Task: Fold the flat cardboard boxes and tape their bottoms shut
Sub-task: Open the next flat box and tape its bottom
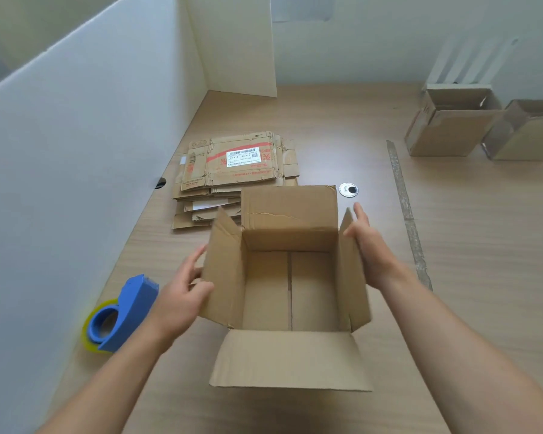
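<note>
Left hand (182, 296): at the left side of the box (289, 239), pinching the left flap (224, 270), thumb on the inner face, fingers fairly straight behind the outer face.
Right hand (369, 245): on the opposite side of the box, fingers straight and held together, lying flat against the outside of the right flap (353, 286); whether the thumb hooks over the edge I cannot tell.
Box: standing open-side up on the table (452, 245) between the two hands, all four top flaps open; the side flaps stand nearly upright, the far flap (290, 205) rises behind, the near flap (289, 358) folds out flat towards the person.
Box bottom: two bottom flaps meet in a seam down the middle; tape on it cannot be made out.
Tape dispenser (123, 311): blue, with a yellowish roll, on the table left of the box, just beside the left wrist.
Stack of flat boxes (239, 167): behind the box and to its left, the top one bearing a white label.
Metal cable hole (348, 190): just behind the box's far right corner.
Strip of tape (405, 208): on the table right of the box.
Two folded boxes (449, 126): well apart from the box, far right.
White partition (91, 151): along the table edge left of the box.
</note>
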`<state>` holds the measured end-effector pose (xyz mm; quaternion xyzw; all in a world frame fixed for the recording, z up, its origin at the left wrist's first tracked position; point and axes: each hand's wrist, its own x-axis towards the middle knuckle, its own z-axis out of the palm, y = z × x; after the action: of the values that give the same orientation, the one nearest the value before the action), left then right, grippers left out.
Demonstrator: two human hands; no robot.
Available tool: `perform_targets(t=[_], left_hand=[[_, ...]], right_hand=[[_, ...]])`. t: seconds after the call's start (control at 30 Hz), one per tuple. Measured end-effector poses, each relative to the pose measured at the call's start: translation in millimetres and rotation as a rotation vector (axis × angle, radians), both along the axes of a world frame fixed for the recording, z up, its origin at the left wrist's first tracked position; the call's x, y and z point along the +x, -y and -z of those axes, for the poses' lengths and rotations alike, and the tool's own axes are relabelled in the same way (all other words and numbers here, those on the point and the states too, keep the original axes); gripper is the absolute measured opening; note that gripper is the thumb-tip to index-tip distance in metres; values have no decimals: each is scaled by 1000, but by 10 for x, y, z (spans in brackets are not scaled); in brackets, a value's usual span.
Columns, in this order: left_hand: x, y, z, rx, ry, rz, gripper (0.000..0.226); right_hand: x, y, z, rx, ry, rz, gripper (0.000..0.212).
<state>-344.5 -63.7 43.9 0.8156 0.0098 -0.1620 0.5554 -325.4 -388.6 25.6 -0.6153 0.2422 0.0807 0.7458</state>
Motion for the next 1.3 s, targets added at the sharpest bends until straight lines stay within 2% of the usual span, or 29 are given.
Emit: perform_targets(t=[0.1, 0.17, 0.23, 0.33, 0.43, 0.5, 0.57, 0.63, 0.7, 0.8, 0.9, 0.97, 1.07, 1.13, 1.23, 1.3], left_hand=[[-97, -163, 53, 346, 315, 167, 63], [-140, -164, 82, 610, 585, 296, 51], [-138, -171, 145, 770, 776, 390, 50], [-142, -179, 184, 678, 755, 345, 43], [-212, -167, 176, 632, 711, 287, 59], [-301, -132, 187, 608, 718, 268, 63], [-424, -98, 231, 604, 730, 257, 69], [-557, -87, 260, 608, 711, 297, 85], [-645, -116, 273, 632, 638, 389, 110], [-670, -191, 272, 700, 553, 503, 138], [-654, -224, 275, 738, 587, 582, 146], [-658, -210, 286, 773, 643, 612, 147], [-710, -143, 332, 731, 680, 566, 139], [-731, -102, 365, 604, 695, 466, 117], [-689, -62, 368, 388, 616, 298, 80], [-631, -46, 390, 337, 582, 198, 68]], right_hand=[[179, 105, -68, 46, -12, -74, 73], [300, 120, -86, 46, -44, -184, 84], [367, 107, -93, -43, -107, -316, 90], [472, 50, -98, -180, -118, -304, 83], [589, -78, -88, -218, -76, -199, 75], [603, -205, -51, -355, -51, -258, 98], [567, -316, 50, -599, -75, -391, 121], [529, -394, 131, -730, -95, -459, 120], [531, -396, 134, -632, -48, -419, 117], [524, -305, 89, -365, 6, -285, 109], [466, -206, -27, -165, 27, -183, 86], [407, -117, -89, -156, 25, -159, 70], [337, 34, -90, -54, 4, -166, 45], [290, 106, -65, 16, -10, -185, 30], [223, 231, 13, 75, 15, -217, 29], [165, 287, 78, 103, 54, -219, 32]])
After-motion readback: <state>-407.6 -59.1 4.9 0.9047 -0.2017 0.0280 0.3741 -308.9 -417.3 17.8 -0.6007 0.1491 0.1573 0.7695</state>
